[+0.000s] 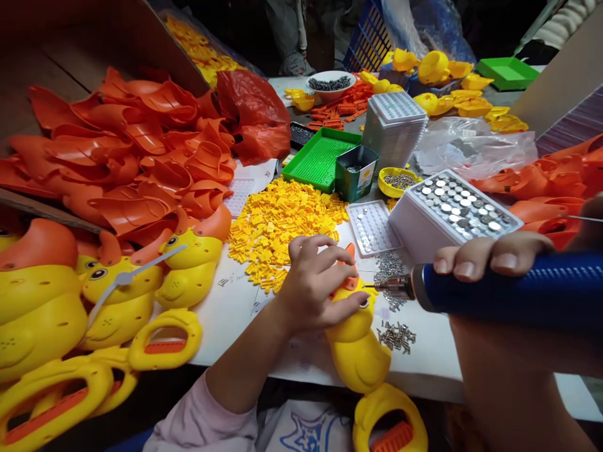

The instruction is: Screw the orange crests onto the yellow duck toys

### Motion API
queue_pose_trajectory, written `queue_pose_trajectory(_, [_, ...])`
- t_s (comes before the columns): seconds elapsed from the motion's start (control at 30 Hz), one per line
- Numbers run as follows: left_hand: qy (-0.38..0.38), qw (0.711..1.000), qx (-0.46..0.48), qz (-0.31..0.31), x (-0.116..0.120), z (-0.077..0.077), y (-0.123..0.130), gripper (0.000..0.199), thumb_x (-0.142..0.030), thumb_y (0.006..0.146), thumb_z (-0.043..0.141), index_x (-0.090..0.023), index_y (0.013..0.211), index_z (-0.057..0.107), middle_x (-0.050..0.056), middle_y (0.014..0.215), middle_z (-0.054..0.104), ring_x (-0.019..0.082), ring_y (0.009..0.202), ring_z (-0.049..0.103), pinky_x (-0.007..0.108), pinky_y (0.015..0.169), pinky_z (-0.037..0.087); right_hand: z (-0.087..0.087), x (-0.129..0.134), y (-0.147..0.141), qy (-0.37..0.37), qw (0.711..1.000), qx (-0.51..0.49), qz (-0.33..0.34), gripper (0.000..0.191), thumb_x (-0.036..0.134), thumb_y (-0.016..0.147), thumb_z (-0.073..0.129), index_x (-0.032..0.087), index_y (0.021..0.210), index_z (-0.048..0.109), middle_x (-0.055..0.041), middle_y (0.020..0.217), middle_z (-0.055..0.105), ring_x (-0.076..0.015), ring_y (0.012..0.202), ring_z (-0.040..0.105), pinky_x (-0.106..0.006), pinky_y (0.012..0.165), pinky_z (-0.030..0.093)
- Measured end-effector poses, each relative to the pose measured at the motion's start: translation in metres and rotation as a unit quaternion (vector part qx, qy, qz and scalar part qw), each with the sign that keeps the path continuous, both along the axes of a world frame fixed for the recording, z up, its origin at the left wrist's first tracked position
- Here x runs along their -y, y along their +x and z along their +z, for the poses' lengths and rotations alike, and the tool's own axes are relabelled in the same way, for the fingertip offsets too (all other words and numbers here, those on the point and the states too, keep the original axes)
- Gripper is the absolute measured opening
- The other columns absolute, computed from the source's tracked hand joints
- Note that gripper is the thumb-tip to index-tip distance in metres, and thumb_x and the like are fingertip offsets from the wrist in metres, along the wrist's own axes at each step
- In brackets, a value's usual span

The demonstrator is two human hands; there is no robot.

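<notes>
Your right hand grips a blue power screwdriver, and its thin tip points at the head of the yellow toy duck; whether they touch, one cannot tell. Your left hand, with fingers bent and a little apart, holds this head. The duck lies on the white table, its ring handle over the near edge. Loose screws lie just beside it, to the right

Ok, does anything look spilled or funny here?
Maybe the small screws: they lie loose on the white table beside the held duck, while other metal bits sit in a yellow bowl. Could be on purpose, though. A grey bent stick crosses in front of another duck at left; I can't tell what it is.
</notes>
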State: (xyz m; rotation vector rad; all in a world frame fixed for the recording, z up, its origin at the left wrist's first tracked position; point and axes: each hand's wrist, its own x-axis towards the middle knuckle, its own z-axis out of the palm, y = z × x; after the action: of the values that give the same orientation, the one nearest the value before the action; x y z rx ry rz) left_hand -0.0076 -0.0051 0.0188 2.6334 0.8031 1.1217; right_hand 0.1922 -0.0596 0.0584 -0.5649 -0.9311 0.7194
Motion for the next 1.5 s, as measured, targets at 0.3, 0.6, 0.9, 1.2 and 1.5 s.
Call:
queue_pose_trajectory(0.3, [-0.022, 0.999, -0.016, -0.036, 0.007, 0.000, 0.002, 0.007, -0.021, 0.083, 0.065, -0.018, 0.077, 0.068, 0.007, 0.096, 0.071, 0.027, 0.104, 0.051, 0.043, 0.091, 0.034, -0.005, -0.001, 0.000, 0.009, 0.999, 0.050, -0.008, 0.012, 0.038, 0.083, 0.059, 0.033, 0.079, 0.069, 0.0022, 0.062, 0.054, -0.0148, 0.044, 0.047, -0.035, 0.046, 0.051])
queue_pose_trajectory(0.6, [-0.017, 0.998, -0.032, -0.049, 0.006, -0.002, 0.005, 0.008, -0.018, 0.086, 0.061, -0.019, 0.081, 0.066, 0.005, 0.094, 0.073, 0.024, 0.100, 0.054, 0.041, 0.088, 0.033, -0.008, -0.002, 0.002, 0.012, 0.999, 0.038, 0.017, 0.030, 0.055, 0.067, 0.073, 0.032, 0.087, 0.068, 0.0040, 0.069, 0.057, -0.0160, 0.051, 0.055, -0.037, 0.051, 0.054])
queue_pose_trajectory(0.9, [-0.025, 0.996, -0.071, -0.046, 0.005, -0.002, 0.002, 0.011, -0.025, 0.089, 0.061, -0.018, 0.082, 0.065, 0.006, 0.101, 0.070, 0.025, 0.102, 0.054, 0.042, 0.089, 0.030, 0.000, -0.004, -0.004, -0.002, 1.000, 0.010, 0.005, 0.019, 0.048, 0.078, 0.065, 0.030, 0.083, 0.070, 0.0030, 0.064, 0.057, -0.0163, 0.048, 0.054, -0.037, 0.049, 0.051])
queue_pose_trajectory(1.2, [-0.013, 0.996, -0.066, -0.051, 0.004, -0.005, 0.002, 0.016, -0.029, 0.089, 0.062, -0.019, 0.078, 0.063, 0.005, 0.100, 0.070, 0.024, 0.103, 0.053, 0.041, 0.091, 0.029, -0.005, -0.004, 0.004, 0.018, 0.998, 0.023, 0.063, 0.054, 0.050, 0.067, 0.074, 0.032, 0.117, 0.063, 0.0038, 0.069, 0.062, -0.0191, 0.050, 0.058, -0.040, 0.049, 0.057])
queue_pose_trajectory(1.5, [-0.175, 0.969, 0.098, 0.145, -0.005, -0.012, 0.001, 0.033, -0.050, 0.086, 0.060, -0.021, 0.102, 0.065, 0.011, 0.110, 0.067, 0.028, 0.110, 0.058, 0.043, 0.097, 0.038, -0.001, -0.008, -0.004, -0.001, 1.000, 0.006, 0.015, 0.038, 0.062, 0.076, 0.061, 0.032, 0.096, 0.070, 0.0022, 0.062, 0.060, -0.0192, 0.049, 0.059, -0.038, 0.048, 0.055])
